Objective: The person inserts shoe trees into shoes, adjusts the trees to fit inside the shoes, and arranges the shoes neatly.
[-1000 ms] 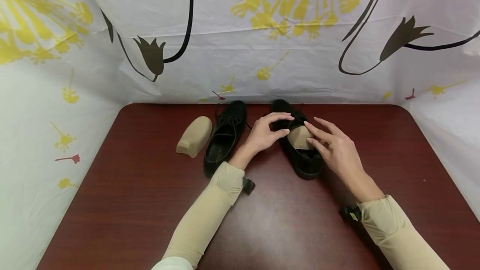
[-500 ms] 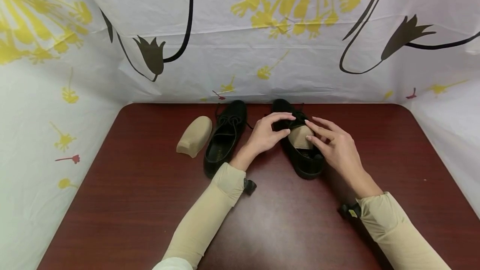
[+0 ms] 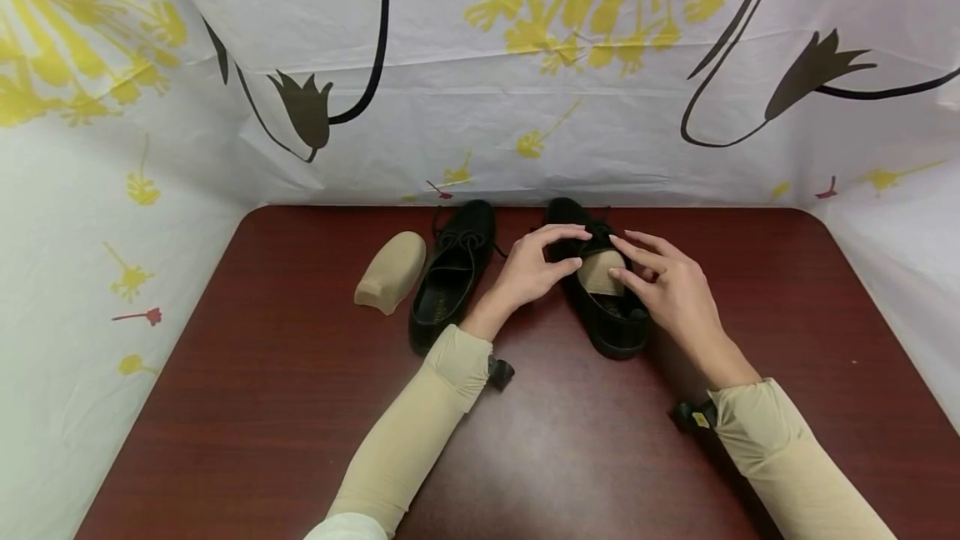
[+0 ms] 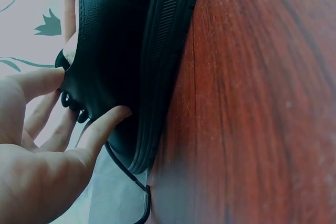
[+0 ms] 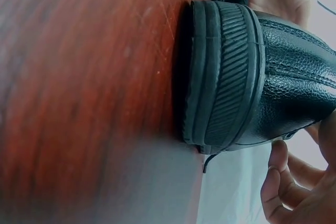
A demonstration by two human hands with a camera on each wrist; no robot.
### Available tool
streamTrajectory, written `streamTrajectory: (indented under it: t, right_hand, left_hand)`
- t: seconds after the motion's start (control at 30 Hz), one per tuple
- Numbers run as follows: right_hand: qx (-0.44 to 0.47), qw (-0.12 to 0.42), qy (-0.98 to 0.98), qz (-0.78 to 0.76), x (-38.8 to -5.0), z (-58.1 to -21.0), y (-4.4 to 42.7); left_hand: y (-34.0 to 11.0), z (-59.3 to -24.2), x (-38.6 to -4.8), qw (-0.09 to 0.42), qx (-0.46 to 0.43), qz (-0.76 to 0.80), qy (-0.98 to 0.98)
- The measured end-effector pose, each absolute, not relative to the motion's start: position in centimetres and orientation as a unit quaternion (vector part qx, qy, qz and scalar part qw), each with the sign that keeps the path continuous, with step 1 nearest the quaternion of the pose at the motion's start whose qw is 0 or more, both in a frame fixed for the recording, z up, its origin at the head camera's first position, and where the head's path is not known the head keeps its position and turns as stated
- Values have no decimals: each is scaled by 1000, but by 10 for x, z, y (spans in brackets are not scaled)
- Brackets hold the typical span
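The front end of the beige insert [image 3: 597, 273] is hidden inside the right-hand black shoe [image 3: 617, 338]; only its rounded rear part shows in the opening. The left hand [image 3: 534, 267] holds that shoe's front, thumb against the side wall, fingers over the laces. The right hand [image 3: 675, 286] has its thumb at the insert and its fingers narrowly spaced; whether they pinch it cannot be told. The left-hand black shoe [image 3: 474, 219] has blurred insole lettering. The right wrist view crops pebbled, stitched leather above a ribbed rubber sole [image 5: 226, 77]. A smooth, scoop-shaped loose insert [image 3: 392, 272] lies on the reddish wood-grain table [image 3: 562, 440].
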State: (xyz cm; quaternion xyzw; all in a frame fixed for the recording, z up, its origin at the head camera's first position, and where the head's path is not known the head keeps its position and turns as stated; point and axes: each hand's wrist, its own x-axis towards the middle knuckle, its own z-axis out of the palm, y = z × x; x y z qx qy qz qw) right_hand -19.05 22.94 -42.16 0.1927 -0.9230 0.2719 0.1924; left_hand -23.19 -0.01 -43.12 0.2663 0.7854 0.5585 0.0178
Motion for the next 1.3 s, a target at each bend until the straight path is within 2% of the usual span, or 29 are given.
streamTrajectory:
  t: [0.57, 1.3]
  right_hand:
    - [183, 195, -926, 266, -194, -420, 227]
    - [202, 219, -912, 282, -196, -426, 230]
  left_hand:
    - [2, -428, -232, 7, 246, 552, 797]
    - [1, -425, -226, 44, 250, 547, 797]
